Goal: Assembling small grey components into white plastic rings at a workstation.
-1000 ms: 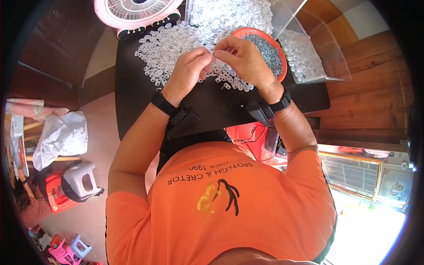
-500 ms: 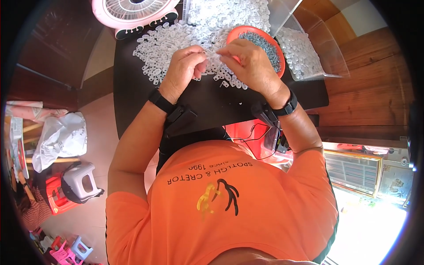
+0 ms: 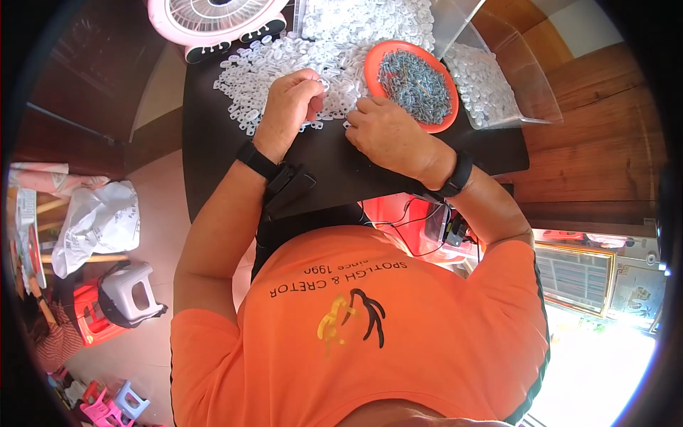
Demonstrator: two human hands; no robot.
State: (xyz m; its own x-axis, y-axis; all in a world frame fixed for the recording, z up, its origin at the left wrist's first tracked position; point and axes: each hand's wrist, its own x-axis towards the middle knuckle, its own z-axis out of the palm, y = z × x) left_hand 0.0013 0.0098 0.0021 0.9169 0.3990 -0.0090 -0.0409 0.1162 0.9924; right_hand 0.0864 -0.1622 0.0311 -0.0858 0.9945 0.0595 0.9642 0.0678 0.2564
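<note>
My left hand (image 3: 288, 107) is closed in a pinch above the near side of a pile of small white plastic pieces with holes (image 3: 260, 75). One white plastic piece (image 3: 324, 84) shows at its thumb and fingertip. Lower and to the right, my right hand (image 3: 391, 139) lies close over the dark table at the pile's near edge, its fingers curled under; whatever they hold is hidden. Just beyond that hand sits an orange-red dish (image 3: 373, 71) full of thin grey metal screws or nails (image 3: 416, 85). Dark straps with black boxes circle both wrists.
A pink fan (image 3: 220, 18) stands at the table's far left. Clear bins with more white pieces (image 3: 484, 92) are behind and right of the dish. Dark cables (image 3: 405, 235) hang below the table's near edge (image 3: 334, 206). Stools and another person are at far left.
My right hand has drawn away from my left hand and from over the dish, down toward the pile's near edge, with its fingers now curled. The left hand has shifted only slightly.
</note>
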